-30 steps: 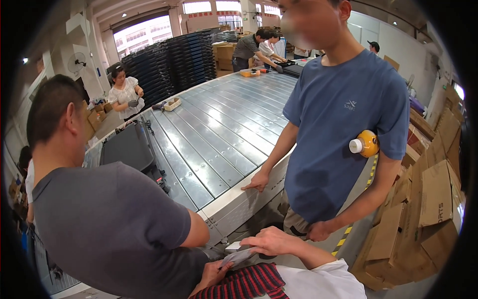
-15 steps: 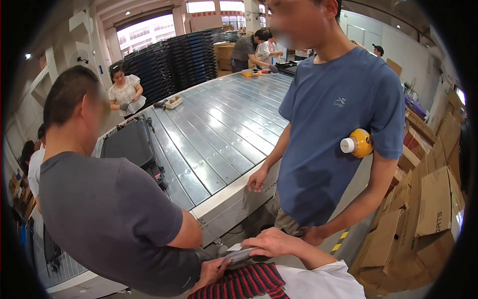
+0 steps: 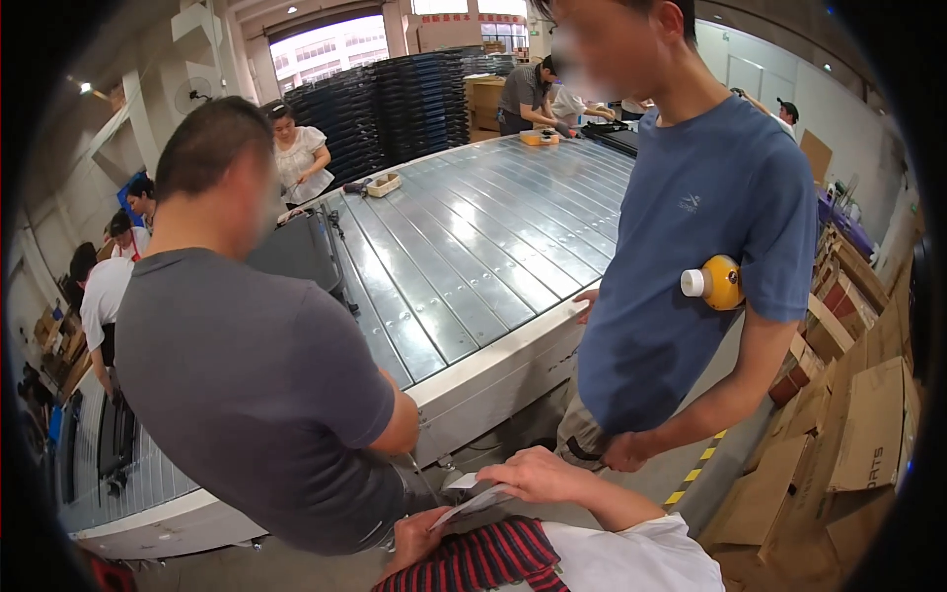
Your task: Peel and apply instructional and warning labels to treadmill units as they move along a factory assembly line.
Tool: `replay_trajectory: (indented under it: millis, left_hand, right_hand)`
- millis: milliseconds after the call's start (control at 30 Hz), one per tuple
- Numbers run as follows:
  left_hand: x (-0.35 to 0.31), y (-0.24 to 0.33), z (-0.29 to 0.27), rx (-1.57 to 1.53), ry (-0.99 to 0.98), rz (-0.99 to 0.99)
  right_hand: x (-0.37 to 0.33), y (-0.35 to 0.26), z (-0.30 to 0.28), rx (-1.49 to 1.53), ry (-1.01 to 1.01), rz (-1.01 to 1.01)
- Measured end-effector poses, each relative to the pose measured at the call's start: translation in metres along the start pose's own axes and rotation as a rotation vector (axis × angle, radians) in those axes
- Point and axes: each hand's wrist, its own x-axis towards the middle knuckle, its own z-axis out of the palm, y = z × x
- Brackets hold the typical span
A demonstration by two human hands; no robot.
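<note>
Co-worker's hand (image 3: 587, 305) withdrawn, left hand (image 3: 417, 539) and right hand (image 3: 541, 476) holding sheet (image 3: 477, 507)

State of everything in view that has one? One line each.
Left hand: holding the pale sheet's near end
Right hand: at the far end, grip unclear
Pale sheet: slanted between both hands
Yellow bottle: capped, sideways under a co-worker's arm
Dark case: on the metal table, partly hidden
Black panels: stacked

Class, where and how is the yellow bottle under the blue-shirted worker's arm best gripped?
Probably around the rounded yellow body of the bottle, just behind its white cap, coming from the cap side: that end juts out, while the blue sleeve hides the other.
</note>
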Motion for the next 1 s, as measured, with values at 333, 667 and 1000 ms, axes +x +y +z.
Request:
replay_trajectory:
  millis: [333, 667, 1000]
  left_hand:
    - [-0.052, -0.018, -0.029, 0.027, 0.021, -0.087]
    - [-0.069, -0.021, -0.035, 0.026, 0.192, 0.096]
    - [-0.094, -0.025, -0.019, 0.035, 0.014, -0.010]
  right_hand:
    - [0.025, -0.045, 0.028, -0.067, -0.031, -0.141]
    - [0.009, -0.068, 0.030, 0.066, 0.015, -0.083]
    - [-0.009, -0.081, 0.051, -0.099, -0.031, 0.040]
